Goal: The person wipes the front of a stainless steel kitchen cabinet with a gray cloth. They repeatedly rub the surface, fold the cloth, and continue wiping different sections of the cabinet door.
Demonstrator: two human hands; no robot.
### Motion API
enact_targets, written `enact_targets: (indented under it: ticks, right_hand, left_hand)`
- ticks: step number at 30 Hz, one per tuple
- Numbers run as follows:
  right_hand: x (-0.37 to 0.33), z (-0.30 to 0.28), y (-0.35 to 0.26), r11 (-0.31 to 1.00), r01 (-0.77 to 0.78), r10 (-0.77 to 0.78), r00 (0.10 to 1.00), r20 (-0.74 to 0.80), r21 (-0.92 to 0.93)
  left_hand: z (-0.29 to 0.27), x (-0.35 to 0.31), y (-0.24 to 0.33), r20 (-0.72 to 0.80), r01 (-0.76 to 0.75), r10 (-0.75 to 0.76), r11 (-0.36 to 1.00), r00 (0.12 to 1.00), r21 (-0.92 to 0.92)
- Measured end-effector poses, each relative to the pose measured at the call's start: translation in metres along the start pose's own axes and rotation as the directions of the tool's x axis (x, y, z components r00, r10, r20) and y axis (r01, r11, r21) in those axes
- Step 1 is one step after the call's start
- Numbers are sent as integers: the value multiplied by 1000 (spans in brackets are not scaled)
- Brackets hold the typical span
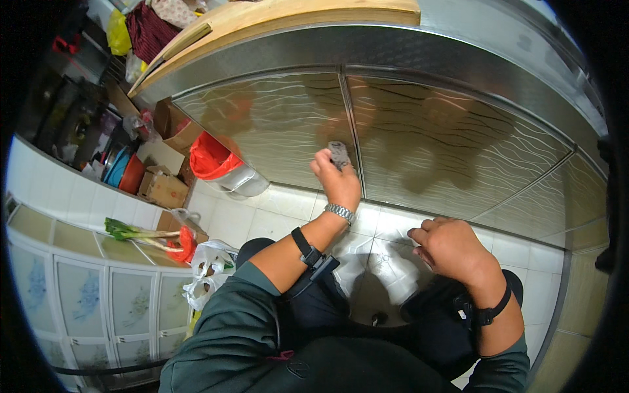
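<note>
My left hand [339,183], with a metal watch on its wrist, is closed on a small dark grey cloth or scrubbing pad [338,153]; its exact kind is hard to make out. The pad is pressed to the patterned glass cabinet door [282,124], close to the upright metal strip between two doors. Over my right knee, my right hand [449,247] is loosely curled, with nothing visible in it. It hangs in front of the lower part of the right cabinet door [452,144], apart from it.
A white bucket [244,180] with a red bag stands left of the doors. Cardboard boxes [164,188] and basins [130,169] lie beyond it. Spring onions [141,232] and white plastic bags [208,268] are at my left. A wooden board [314,13] lies on the counter above.
</note>
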State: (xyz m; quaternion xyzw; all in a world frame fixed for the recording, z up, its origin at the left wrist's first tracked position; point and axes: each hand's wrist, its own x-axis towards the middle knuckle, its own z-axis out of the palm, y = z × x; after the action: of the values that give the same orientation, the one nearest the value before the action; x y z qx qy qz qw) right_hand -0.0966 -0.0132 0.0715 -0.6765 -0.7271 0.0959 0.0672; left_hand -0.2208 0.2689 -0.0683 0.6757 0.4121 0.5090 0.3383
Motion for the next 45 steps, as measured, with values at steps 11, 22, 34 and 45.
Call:
enact_targets:
  ticks: [11, 22, 34, 45]
  right_hand:
    - [28, 8, 10, 994, -111, 107, 949, -296, 3]
    - [59, 5, 12, 848, -203, 460, 739, -492, 489]
    - [67, -5, -8, 733, -153, 511, 767, -388, 662]
    - [52, -4, -7, 748, -145, 487, 783, -387, 647]
  left_hand:
    - [-9, -7, 3, 225, 137, -85, 963, 971, -230]
    - [-56, 56, -5, -28, 242, -259, 932, 966, -268]
    - [-139, 191, -115, -513, 251, -322, 946, 796, -204]
    - [-180, 239, -179, -640, 331, -215, 942, 738, 65]
